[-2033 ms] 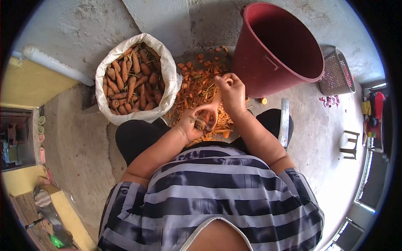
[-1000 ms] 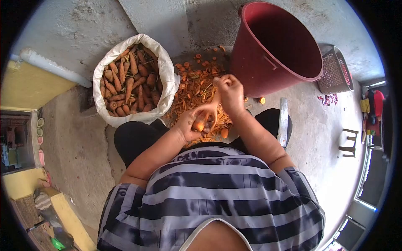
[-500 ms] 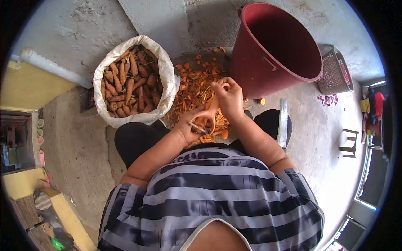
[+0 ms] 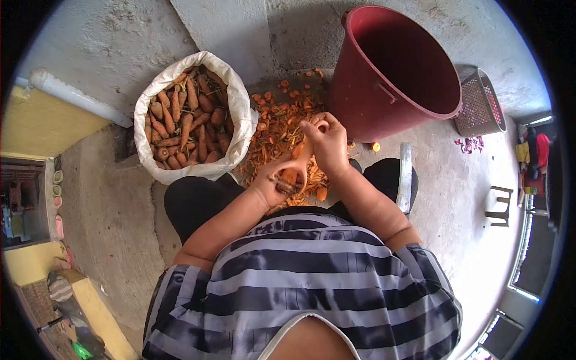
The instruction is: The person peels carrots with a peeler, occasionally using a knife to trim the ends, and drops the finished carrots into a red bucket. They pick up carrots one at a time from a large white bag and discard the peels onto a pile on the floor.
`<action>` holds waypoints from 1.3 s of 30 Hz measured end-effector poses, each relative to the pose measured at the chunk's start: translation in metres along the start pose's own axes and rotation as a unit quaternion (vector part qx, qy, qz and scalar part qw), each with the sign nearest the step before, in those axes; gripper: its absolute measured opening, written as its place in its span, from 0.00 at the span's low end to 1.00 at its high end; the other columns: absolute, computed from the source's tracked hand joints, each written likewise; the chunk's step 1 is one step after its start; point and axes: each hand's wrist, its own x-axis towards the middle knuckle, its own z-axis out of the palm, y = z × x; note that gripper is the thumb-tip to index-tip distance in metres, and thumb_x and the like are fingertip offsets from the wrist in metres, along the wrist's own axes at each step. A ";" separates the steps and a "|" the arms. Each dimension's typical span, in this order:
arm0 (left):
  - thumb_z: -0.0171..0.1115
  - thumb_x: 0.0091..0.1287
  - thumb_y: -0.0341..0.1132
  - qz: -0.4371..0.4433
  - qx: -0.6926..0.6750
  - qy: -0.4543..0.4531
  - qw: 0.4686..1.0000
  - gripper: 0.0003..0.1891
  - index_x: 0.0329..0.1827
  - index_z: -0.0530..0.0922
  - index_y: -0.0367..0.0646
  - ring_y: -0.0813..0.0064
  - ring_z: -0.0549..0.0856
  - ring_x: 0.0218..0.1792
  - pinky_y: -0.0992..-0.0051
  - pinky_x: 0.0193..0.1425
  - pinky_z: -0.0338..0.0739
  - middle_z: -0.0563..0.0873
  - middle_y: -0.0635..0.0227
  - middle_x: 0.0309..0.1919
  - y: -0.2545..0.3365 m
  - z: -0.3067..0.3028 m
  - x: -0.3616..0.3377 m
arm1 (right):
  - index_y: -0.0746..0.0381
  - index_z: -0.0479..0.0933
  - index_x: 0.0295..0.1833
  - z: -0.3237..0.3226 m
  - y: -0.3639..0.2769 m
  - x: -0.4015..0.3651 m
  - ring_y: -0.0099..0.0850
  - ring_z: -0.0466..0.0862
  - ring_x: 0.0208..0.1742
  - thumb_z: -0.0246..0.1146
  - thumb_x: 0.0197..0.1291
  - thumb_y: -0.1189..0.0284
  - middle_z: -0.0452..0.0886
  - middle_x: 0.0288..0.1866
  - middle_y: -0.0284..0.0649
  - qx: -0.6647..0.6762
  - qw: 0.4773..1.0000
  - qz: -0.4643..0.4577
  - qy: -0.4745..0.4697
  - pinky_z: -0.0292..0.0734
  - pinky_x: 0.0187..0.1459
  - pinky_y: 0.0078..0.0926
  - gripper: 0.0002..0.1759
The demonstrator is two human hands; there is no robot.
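My left hand [image 4: 268, 183] is closed around a carrot [image 4: 289, 177], which shows orange flesh and some brownish skin. In my right hand [image 4: 330, 143] is the handle of an orange Y-shaped peeler [image 4: 305, 157]. The peeler's head lies over the carrot, close to the fingers of my left hand. Most of the carrot is hidden by the peeler and my fingers. Beneath both hands, a heap of carrot peelings and cut pieces [image 4: 275, 131] is spread across the floor.
A white sack [image 4: 144, 146] full of unpeeled carrots stands at the left. To the right are a large dark red bucket [image 4: 363, 90] and a grey perforated basket [image 4: 478, 108]. A whitish curved bar [image 4: 405, 177] is beside my right knee. A wall [image 4: 234, 36] rises behind.
The peeler's head has shifted and tilted slightly over the carrot, and more of the carrot shows through its opening. Both hands stay in nearly the same place.
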 end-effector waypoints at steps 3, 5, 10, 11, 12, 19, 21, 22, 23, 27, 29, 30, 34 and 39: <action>0.46 0.68 0.42 -0.077 -0.016 -0.107 0.991 0.13 0.43 0.71 0.42 0.74 0.73 0.26 0.78 0.26 0.70 0.75 0.63 0.32 0.000 -0.012 0.003 | 0.65 0.71 0.30 -0.021 0.030 0.047 0.19 0.70 0.23 0.67 0.50 0.71 0.74 0.22 0.33 0.003 0.994 0.016 0.112 0.67 0.25 0.19 0.12; 0.45 0.69 0.44 -0.072 -0.019 -0.080 0.994 0.14 0.41 0.71 0.42 0.74 0.73 0.26 0.78 0.27 0.70 0.73 0.64 0.32 -0.003 -0.006 -0.003 | 0.66 0.70 0.30 -0.046 0.046 0.078 0.21 0.70 0.24 0.67 0.51 0.71 0.73 0.22 0.34 -0.107 0.971 -0.030 0.211 0.67 0.26 0.22 0.13; 0.45 0.69 0.43 -0.063 -0.004 -0.057 0.996 0.15 0.44 0.72 0.41 0.75 0.75 0.27 0.78 0.28 0.72 0.74 0.66 0.31 0.004 -0.016 0.001 | 0.65 0.70 0.30 -0.041 0.024 0.056 0.21 0.69 0.24 0.66 0.52 0.70 0.72 0.22 0.33 -0.002 0.987 -0.020 0.162 0.66 0.25 0.22 0.12; 0.46 0.69 0.43 -0.040 0.013 -0.051 0.998 0.14 0.44 0.72 0.41 0.75 0.76 0.28 0.78 0.28 0.73 0.75 0.66 0.31 0.003 -0.017 0.003 | 0.64 0.70 0.30 -0.030 0.016 0.039 0.20 0.69 0.24 0.66 0.53 0.70 0.72 0.22 0.33 0.016 0.993 -0.016 0.120 0.65 0.25 0.21 0.12; 0.47 0.68 0.43 -0.016 0.029 -0.046 0.998 0.14 0.45 0.72 0.41 0.75 0.76 0.28 0.78 0.29 0.73 0.76 0.66 0.32 0.003 -0.017 0.003 | 0.64 0.70 0.30 -0.021 0.010 0.024 0.20 0.68 0.24 0.66 0.53 0.71 0.72 0.22 0.32 0.048 0.996 0.008 0.078 0.65 0.25 0.20 0.12; 0.49 0.68 0.44 -0.066 0.027 -0.084 0.994 0.15 0.47 0.72 0.41 0.76 0.75 0.29 0.78 0.29 0.71 0.74 0.68 0.31 0.003 -0.017 0.005 | 0.65 0.72 0.33 -0.030 0.051 0.051 0.21 0.70 0.23 0.67 0.51 0.71 0.73 0.23 0.32 0.022 0.992 0.056 0.108 0.65 0.24 0.21 0.11; 0.46 0.69 0.46 -0.077 0.036 -0.089 0.992 0.15 0.47 0.70 0.44 0.75 0.74 0.30 0.76 0.29 0.71 0.73 0.68 0.31 0.004 -0.019 0.004 | 0.66 0.73 0.33 -0.057 0.070 0.080 0.23 0.71 0.23 0.66 0.51 0.71 0.73 0.24 0.34 -0.018 0.982 0.011 0.190 0.66 0.24 0.23 0.11; 0.46 0.69 0.47 -0.079 0.038 -0.091 0.992 0.15 0.47 0.70 0.45 0.75 0.74 0.30 0.76 0.29 0.71 0.73 0.68 0.32 0.002 -0.019 0.002 | 0.66 0.73 0.33 -0.066 0.067 0.087 0.24 0.71 0.23 0.67 0.51 0.70 0.73 0.23 0.34 -0.007 0.976 0.012 0.218 0.67 0.25 0.24 0.12; 0.45 0.69 0.47 -0.082 0.040 -0.091 0.992 0.15 0.48 0.70 0.46 0.74 0.74 0.30 0.75 0.29 0.71 0.73 0.68 0.32 0.001 -0.019 0.001 | 0.66 0.72 0.32 -0.071 0.067 0.091 0.24 0.70 0.22 0.67 0.50 0.69 0.72 0.22 0.34 0.005 0.969 0.015 0.247 0.67 0.25 0.25 0.12; 0.46 0.68 0.46 -0.085 0.065 -0.056 0.993 0.15 0.48 0.70 0.46 0.73 0.74 0.31 0.75 0.31 0.71 0.73 0.68 0.31 0.005 -0.016 0.000 | 0.63 0.71 0.29 -0.039 0.029 0.049 0.19 0.68 0.22 0.67 0.52 0.69 0.70 0.20 0.31 0.092 0.990 -0.012 0.103 0.64 0.23 0.20 0.12; 0.47 0.68 0.45 -0.045 0.094 -0.062 0.993 0.15 0.48 0.70 0.46 0.73 0.74 0.31 0.75 0.31 0.71 0.73 0.68 0.31 0.003 -0.009 -0.004 | 0.62 0.70 0.29 -0.019 0.022 0.024 0.17 0.67 0.21 0.67 0.53 0.70 0.70 0.20 0.30 0.059 0.998 0.001 0.009 0.63 0.22 0.18 0.12; 0.47 0.67 0.45 -0.025 0.109 -0.065 0.992 0.14 0.48 0.70 0.46 0.72 0.74 0.31 0.75 0.31 0.71 0.74 0.67 0.31 0.002 -0.007 -0.005 | 0.63 0.70 0.27 -0.015 0.022 0.016 0.17 0.67 0.21 0.67 0.53 0.69 0.70 0.20 0.30 0.053 0.998 0.018 -0.022 0.63 0.21 0.19 0.13; 0.47 0.68 0.45 -0.116 0.041 -0.106 0.987 0.15 0.50 0.69 0.46 0.72 0.75 0.32 0.73 0.31 0.72 0.74 0.67 0.32 0.002 -0.031 0.010 | 0.65 0.71 0.31 -0.030 0.035 0.056 0.20 0.69 0.21 0.68 0.51 0.69 0.72 0.20 0.33 0.009 0.996 0.004 0.090 0.65 0.22 0.21 0.13; 0.47 0.68 0.45 -0.053 0.116 -0.058 0.990 0.16 0.52 0.67 0.47 0.72 0.76 0.32 0.73 0.31 0.73 0.74 0.67 0.31 0.001 -0.017 0.001 | 0.65 0.71 0.31 -0.049 0.027 0.070 0.20 0.68 0.21 0.66 0.52 0.70 0.71 0.22 0.32 0.034 0.983 0.022 0.180 0.65 0.22 0.21 0.12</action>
